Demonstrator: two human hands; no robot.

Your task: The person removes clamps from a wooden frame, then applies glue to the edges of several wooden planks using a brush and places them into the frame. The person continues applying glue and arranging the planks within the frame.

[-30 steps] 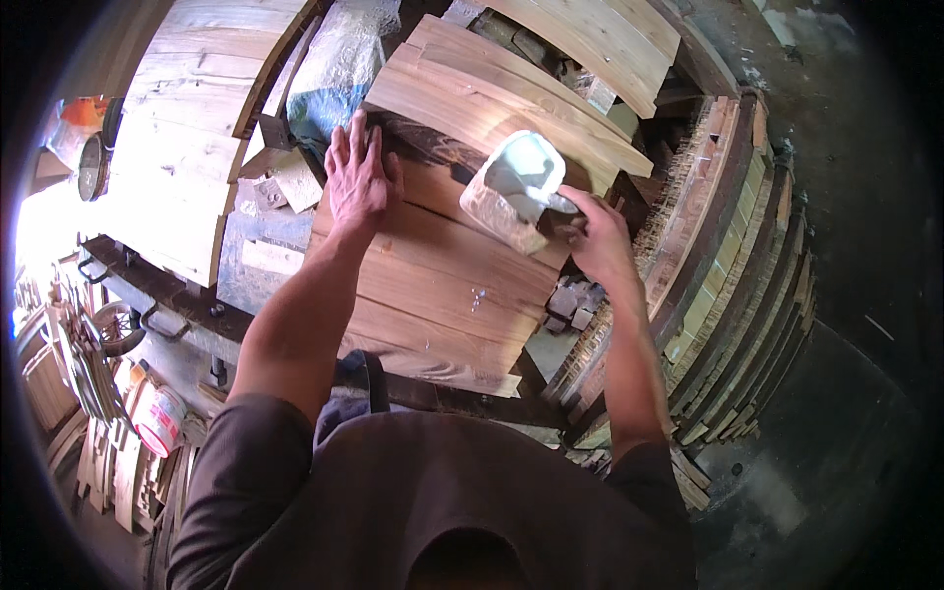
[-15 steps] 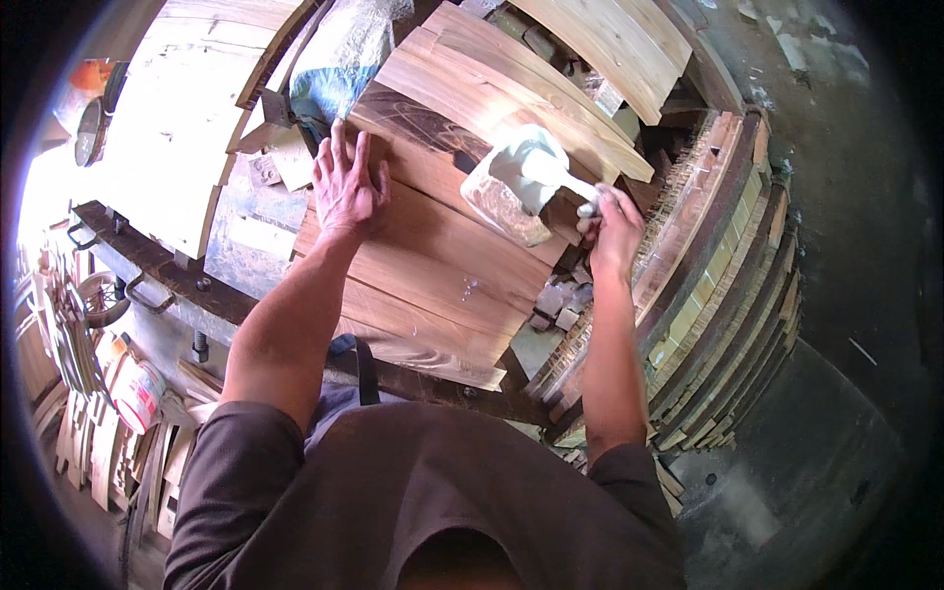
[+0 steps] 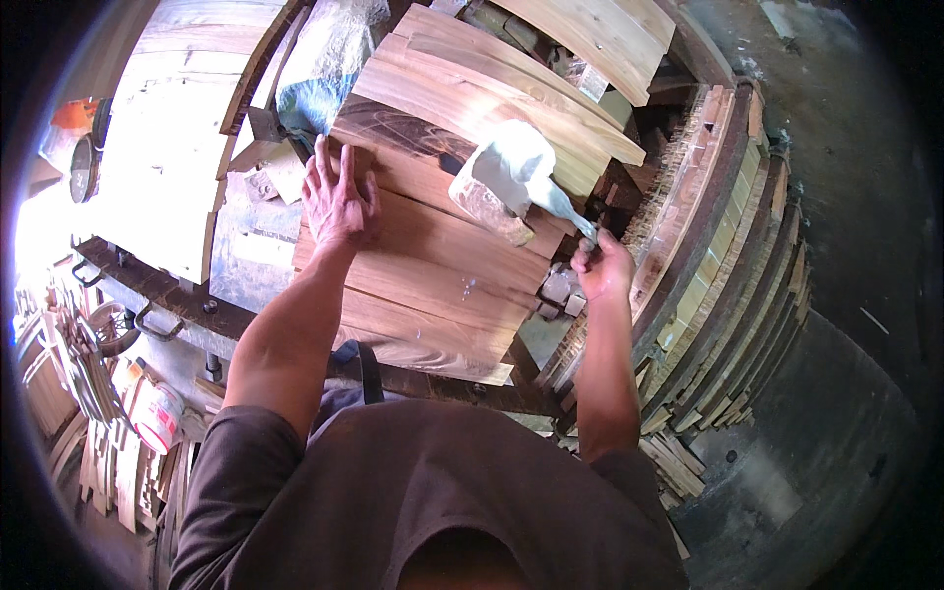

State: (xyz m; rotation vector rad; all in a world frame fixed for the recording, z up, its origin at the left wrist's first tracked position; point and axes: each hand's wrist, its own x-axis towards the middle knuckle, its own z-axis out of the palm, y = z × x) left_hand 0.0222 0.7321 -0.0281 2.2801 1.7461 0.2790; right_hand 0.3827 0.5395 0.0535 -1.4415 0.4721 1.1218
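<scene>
Clenched around the handle, the right hand (image 3: 602, 267) holds a pale mallet (image 3: 506, 177) whose head hangs just above the reddish wooden panel (image 3: 433, 285). Spread flat with fingers released, the left hand (image 3: 337, 197) presses on that panel's upper left part. Stacked wood strips (image 3: 728, 256) lie right of the panel.

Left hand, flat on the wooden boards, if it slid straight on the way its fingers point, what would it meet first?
Probably the plastic-wrapped bundle just beyond the left hand, past the edge of the board; depth is unclear.
</scene>
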